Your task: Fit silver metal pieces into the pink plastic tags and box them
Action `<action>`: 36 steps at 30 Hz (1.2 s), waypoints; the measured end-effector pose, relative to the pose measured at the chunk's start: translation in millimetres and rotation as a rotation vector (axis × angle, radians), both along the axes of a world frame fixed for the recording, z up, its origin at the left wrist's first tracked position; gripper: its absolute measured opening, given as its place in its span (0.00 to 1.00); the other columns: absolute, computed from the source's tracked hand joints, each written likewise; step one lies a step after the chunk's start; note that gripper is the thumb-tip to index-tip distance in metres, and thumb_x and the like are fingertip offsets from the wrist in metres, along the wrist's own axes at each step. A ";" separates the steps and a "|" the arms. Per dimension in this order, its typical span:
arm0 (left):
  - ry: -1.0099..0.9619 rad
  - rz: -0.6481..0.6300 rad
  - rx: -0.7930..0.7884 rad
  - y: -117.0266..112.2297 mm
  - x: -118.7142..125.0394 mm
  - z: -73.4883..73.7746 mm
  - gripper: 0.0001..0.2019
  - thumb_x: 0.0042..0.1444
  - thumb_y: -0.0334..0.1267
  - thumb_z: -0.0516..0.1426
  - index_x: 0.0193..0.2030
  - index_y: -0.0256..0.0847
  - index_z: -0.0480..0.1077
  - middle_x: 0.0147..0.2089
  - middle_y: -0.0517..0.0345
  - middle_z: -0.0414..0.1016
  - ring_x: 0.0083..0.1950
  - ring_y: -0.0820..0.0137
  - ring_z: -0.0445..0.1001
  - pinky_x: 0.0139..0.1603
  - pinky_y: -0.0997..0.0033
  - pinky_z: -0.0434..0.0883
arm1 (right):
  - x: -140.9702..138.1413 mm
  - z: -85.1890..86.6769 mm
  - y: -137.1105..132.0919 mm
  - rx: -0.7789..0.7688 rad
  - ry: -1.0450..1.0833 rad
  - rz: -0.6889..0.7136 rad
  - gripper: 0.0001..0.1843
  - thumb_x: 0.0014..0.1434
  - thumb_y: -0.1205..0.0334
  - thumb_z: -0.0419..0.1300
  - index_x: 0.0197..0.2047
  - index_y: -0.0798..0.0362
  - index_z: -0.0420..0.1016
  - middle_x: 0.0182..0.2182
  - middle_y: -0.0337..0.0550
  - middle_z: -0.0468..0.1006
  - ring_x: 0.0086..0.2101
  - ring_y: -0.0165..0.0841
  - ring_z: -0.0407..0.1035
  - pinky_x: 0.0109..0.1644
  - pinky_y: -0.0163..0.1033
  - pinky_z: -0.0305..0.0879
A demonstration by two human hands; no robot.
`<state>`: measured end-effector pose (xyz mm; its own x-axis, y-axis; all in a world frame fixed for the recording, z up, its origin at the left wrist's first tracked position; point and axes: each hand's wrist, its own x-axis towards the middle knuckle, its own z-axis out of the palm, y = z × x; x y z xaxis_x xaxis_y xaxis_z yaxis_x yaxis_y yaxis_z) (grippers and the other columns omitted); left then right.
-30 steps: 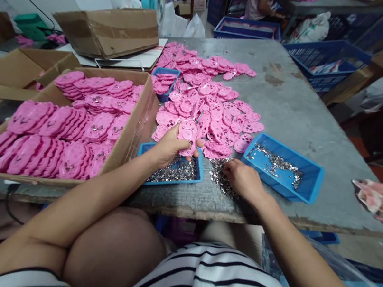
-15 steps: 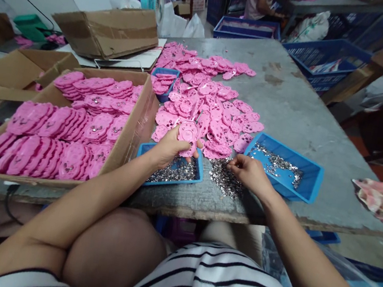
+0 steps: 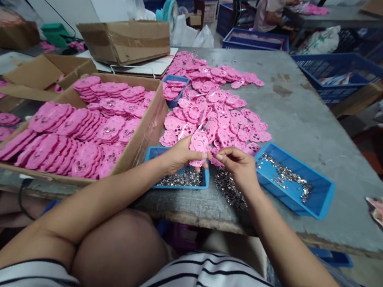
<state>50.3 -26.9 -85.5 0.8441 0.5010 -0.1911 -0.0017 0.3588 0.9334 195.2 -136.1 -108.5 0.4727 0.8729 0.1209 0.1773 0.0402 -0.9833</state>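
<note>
R hand (image 3: 241, 171) moved beside pink pc (image 3: 199, 143) | pinched (load unclear) | L hand (image 3: 178, 157) grips it

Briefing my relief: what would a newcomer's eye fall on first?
Probably the loose heap of pink pieces on the grey table, mid-picture, then the pink rows in the open cardboard box on the left. Near the front edge, the left hand holds one pink piece by a blue tray, with shiny bits piled right of that tray.

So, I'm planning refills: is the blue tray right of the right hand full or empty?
Neither: the blue tray is partly filled. Small silvery metal pieces lie scattered inside, with blue floor showing around them.
</note>
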 end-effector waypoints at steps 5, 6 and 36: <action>0.000 0.031 -0.010 -0.2 2.0 -1.6 0.25 0.35 0.36 0.70 0.39 0.38 0.62 0.29 0.57 0.74 0.25 0.70 0.75 0.18 0.75 0.69 | -3.4 -0.2 11.6 0.074 -0.115 0.046 0.10 0.50 0.52 0.67 0.24 0.49 0.77 0.28 0.41 0.78 0.32 0.34 0.69 0.41 0.43 0.67; 0.007 0.043 -0.010 -0.6 2.1 -1.1 0.25 0.34 0.35 0.70 0.38 0.38 0.62 0.29 0.58 0.74 0.24 0.70 0.75 0.17 0.75 0.68 | -2.9 -0.1 12.4 0.090 -0.147 0.057 0.09 0.50 0.54 0.67 0.24 0.49 0.77 0.28 0.41 0.78 0.33 0.34 0.70 0.42 0.44 0.67; 0.023 0.161 0.016 2.2 0.9 1.8 0.17 0.37 0.34 0.65 0.35 0.36 0.65 0.31 0.52 0.76 0.25 0.70 0.74 0.17 0.75 0.68 | -16.7 6.2 12.7 -0.080 0.270 0.005 0.21 0.43 0.43 0.67 0.24 0.51 0.66 0.14 0.27 0.57 0.17 0.23 0.47 0.21 0.33 0.44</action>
<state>51.3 -24.7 -83.7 0.7481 0.6328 -0.1999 -0.0367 0.3402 0.9396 178.5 -123.4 -102.3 0.4737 0.8772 -0.0780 -0.0919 -0.0388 -0.9950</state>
